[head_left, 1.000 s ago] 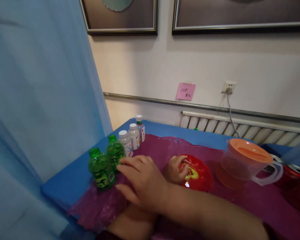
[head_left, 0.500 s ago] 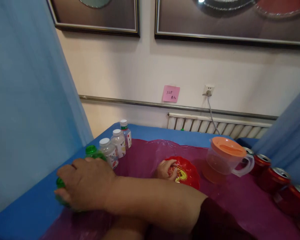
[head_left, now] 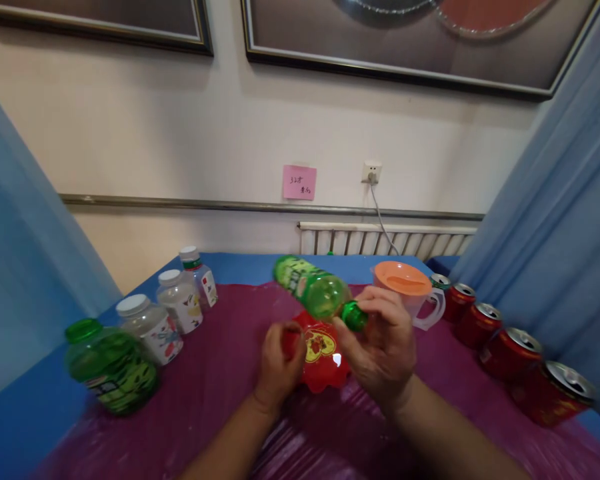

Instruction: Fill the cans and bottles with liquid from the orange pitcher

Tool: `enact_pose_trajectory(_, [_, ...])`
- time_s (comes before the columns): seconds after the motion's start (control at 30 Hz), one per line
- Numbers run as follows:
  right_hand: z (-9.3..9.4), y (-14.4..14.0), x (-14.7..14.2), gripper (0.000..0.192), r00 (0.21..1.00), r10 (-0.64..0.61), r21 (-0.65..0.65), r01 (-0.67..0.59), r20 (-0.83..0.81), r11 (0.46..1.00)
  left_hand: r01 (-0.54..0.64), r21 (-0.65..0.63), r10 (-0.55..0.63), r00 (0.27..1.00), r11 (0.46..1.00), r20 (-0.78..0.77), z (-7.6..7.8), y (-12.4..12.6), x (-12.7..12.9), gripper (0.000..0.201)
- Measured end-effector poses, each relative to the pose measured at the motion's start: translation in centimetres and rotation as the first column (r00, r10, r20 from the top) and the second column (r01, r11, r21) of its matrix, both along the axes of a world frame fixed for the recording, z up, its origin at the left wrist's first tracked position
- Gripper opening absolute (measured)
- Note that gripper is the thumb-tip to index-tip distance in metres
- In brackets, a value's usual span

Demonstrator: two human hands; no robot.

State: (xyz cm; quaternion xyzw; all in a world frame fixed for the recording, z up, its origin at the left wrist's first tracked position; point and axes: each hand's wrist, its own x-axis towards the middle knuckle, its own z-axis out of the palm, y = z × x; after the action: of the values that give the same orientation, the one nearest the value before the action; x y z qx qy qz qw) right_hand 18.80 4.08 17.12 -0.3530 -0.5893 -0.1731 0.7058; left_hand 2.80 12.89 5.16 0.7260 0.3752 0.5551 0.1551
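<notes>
The left hand [head_left: 279, 360] pinches the near edge of the glossy red plastic dish [head_left: 320, 352] on the desk [head_left: 205, 373]. Above the dish, the right hand [head_left: 380, 347] grips a small green plastic bottle [head_left: 314, 291] by its cap end, tilted far-left. Held so, it could slip and fall onto the dish. The right fingers cover the cap, and the dish's contents are hard to make out.

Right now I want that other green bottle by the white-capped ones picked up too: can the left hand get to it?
Probably yes: the left hand only touches the red bowl, and bare purple sheet lies between it and the green bottle.
</notes>
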Motion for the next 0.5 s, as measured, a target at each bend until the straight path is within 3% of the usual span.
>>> enact_pose_trajectory(0.13, [-2.8, -0.7, 4.1, 0.038, 0.994, -0.073, -0.084, 0.079, 0.079, 0.993, -0.099, 0.214, 0.119, 0.989, 0.972, -0.084, 1.0, 0.0, -0.3, 0.05])
enact_pose_trajectory(0.27, [-4.6, -1.6, 4.0, 0.031, 0.999, 0.044, -0.253, -0.038, 0.016, 0.967, 0.063, 0.366, 0.046, 0.958, 0.929, -0.283, 1.8, -0.3, -0.1, 0.081])
enact_pose_trajectory(0.4, [-5.0, -1.9, 3.3, 0.025, 0.985, 0.168, -0.347, -0.17, -0.037, 0.922, 0.196, 0.332, -0.054, 0.919, 0.923, -0.392, 1.9, -0.4, 0.0, 0.072])
enact_pose_trajectory(0.5, [-4.8, -2.4, 3.6, 0.045, 0.979, 0.181, -0.342, -0.204, -0.097, 0.918, 0.158, 0.295, -0.047, 0.936, 0.942, -0.35, 1.3, 0.1, -0.2, 0.061])
